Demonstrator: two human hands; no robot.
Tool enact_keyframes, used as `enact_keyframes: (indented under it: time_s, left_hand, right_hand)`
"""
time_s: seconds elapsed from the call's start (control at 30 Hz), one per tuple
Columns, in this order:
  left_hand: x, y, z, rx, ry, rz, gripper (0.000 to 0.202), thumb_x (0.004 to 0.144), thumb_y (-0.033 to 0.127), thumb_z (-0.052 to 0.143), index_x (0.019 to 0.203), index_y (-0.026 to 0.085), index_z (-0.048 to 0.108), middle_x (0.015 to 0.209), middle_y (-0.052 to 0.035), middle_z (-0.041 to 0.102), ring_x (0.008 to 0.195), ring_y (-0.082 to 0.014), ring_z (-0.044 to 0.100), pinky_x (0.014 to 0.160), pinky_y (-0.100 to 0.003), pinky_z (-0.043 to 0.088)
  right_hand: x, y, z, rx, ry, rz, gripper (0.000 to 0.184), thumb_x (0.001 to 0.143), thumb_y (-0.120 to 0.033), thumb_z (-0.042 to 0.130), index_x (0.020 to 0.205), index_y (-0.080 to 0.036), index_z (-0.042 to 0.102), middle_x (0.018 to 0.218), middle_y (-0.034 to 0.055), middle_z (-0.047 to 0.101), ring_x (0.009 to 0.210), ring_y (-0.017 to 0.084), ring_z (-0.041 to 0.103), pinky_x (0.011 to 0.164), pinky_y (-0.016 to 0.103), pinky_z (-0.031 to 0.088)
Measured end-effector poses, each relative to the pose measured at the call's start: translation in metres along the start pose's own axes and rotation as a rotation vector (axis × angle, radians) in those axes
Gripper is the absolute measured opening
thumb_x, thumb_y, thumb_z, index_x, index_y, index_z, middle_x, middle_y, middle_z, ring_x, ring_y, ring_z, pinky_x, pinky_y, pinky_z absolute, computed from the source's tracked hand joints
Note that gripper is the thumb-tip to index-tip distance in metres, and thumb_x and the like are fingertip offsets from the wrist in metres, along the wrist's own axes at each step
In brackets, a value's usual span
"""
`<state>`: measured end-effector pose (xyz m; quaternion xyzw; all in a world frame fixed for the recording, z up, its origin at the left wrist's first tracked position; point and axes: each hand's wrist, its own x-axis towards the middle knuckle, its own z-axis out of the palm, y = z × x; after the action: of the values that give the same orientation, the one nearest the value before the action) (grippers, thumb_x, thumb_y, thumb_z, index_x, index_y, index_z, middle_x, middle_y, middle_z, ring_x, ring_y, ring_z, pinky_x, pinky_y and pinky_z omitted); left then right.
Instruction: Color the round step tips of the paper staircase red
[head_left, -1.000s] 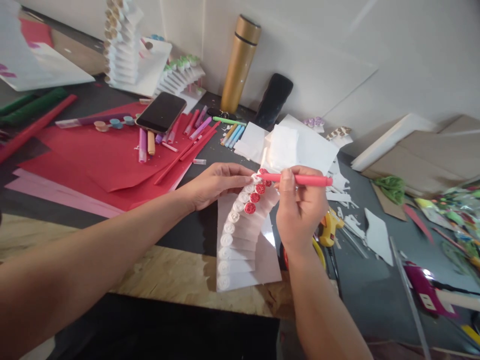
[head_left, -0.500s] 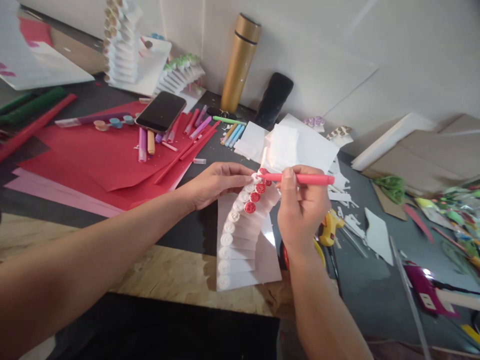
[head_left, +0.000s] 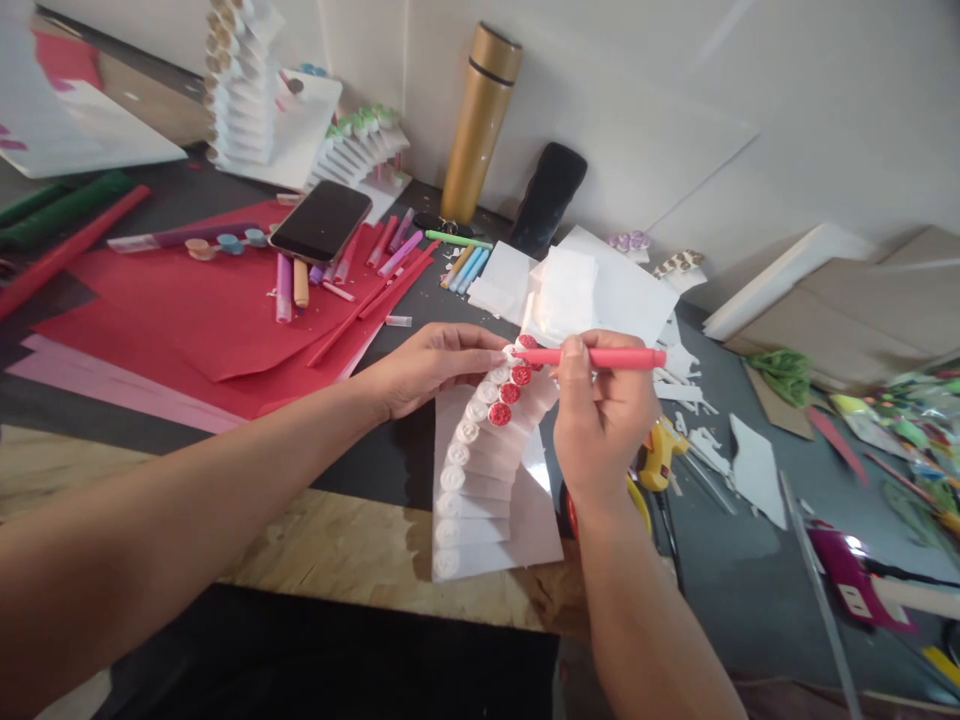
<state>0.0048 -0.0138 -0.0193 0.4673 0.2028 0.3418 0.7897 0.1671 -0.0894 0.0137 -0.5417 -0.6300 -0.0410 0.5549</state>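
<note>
A white paper piece of rolled tubes (head_left: 480, 470) fans out like a stair on the dark table. Its upper roll ends are coloured red, the lower ones are white. My left hand (head_left: 427, 368) is closed, pinching the top roll at the fan's upper end. My right hand (head_left: 600, 420) is closed round a red marker (head_left: 600, 357), held level with its tip touching that top roll.
Red and pink paper sheets (head_left: 202, 320) lie at the left with several markers and a black phone (head_left: 321, 222). A gold flask (head_left: 480, 120) and a black case (head_left: 546, 200) stand by the wall. A yellow glue gun (head_left: 660, 455) and paper scraps lie at the right.
</note>
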Motion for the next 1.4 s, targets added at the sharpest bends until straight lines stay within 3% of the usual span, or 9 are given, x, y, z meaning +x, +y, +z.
enact_keyframes:
  time_s: [1.17, 1.4]
  left_hand:
    - [0.0002, 0.0009, 0.0018, 0.010, 0.012, -0.015, 0.020, 0.082, 0.022, 0.074, 0.100, 0.014, 0.076, 0.090, -0.0060, 0.076, 0.080, -0.0119, 0.069, 0.079, -0.024, 0.052]
    - [0.0000, 0.0014, 0.0020, 0.003, 0.013, -0.018, 0.022, 0.081, 0.022, 0.075, 0.100, 0.013, 0.076, 0.092, -0.0070, 0.076, 0.082, -0.0130, 0.069, 0.081, -0.025, 0.053]
  right_hand:
    - [-0.0011, -0.0021, -0.0003, -0.014, -0.046, 0.005, 0.011, 0.094, -0.031, 0.055, 0.096, -0.021, 0.058, 0.080, -0.0021, 0.065, 0.068, 0.010, 0.063, 0.065, 0.027, 0.050]
    - [-0.0005, -0.0037, -0.0005, -0.037, -0.027, -0.066, 0.006, 0.092, -0.026, 0.058, 0.094, -0.020, 0.059, 0.080, -0.0018, 0.066, 0.064, 0.007, 0.060, 0.061, 0.024, 0.049]
